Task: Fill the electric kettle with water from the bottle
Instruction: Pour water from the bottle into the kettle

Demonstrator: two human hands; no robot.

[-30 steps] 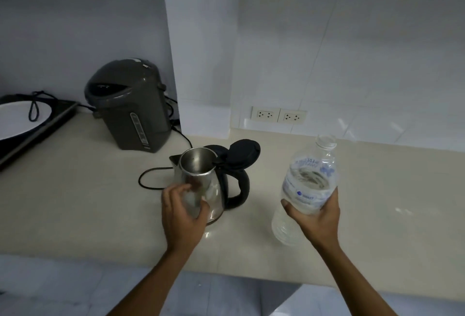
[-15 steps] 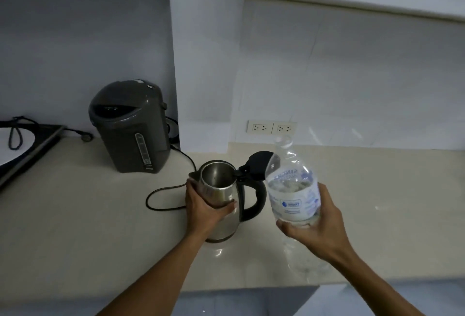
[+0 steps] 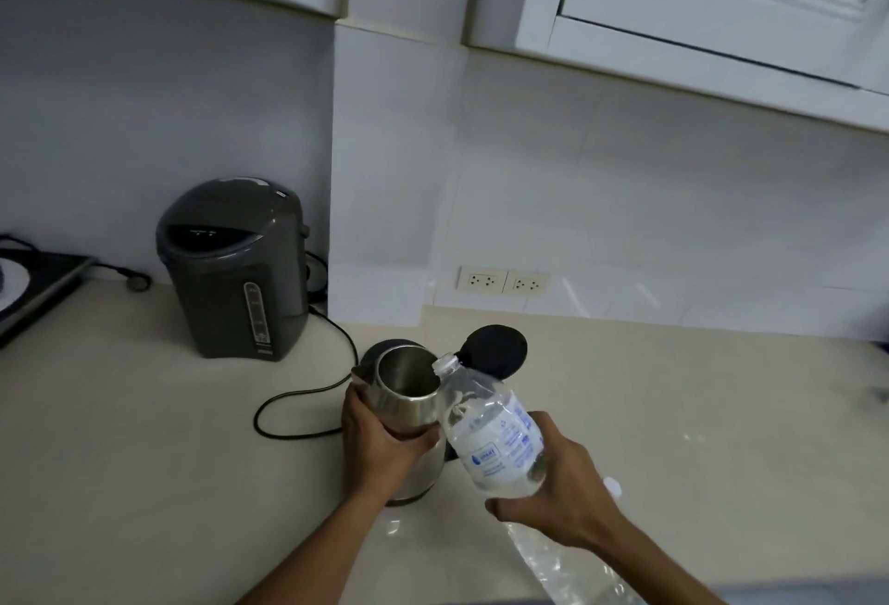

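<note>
My left hand [image 3: 385, 443] grips kettle [image 3: 409, 404] mid-counter, lid [image 3: 495, 350] open. Right hand [image 3: 560, 496] holds bottle [image 3: 490, 433] tilted, neck at rim. Risk: mouth off-centre, water spills on counter [image 3: 144, 460] near cord [image 3: 298, 400].

Silver kettle [image 3: 409, 404] w/ black lid [image 3: 495, 349], clear bottle [image 3: 490, 436] w/ blue-print label, dark grey dispenser [image 3: 235, 267], beige counter [image 3: 120, 460].

— The kettle [image 3: 409, 407]?
— Steel body, upright on the counter, black lid [image 3: 495, 350] flipped open behind its mouth.
— And the bottle [image 3: 495, 436]?
— Clear plastic, white label, uncapped, tilted with its neck at the kettle's rim, water inside.
</note>
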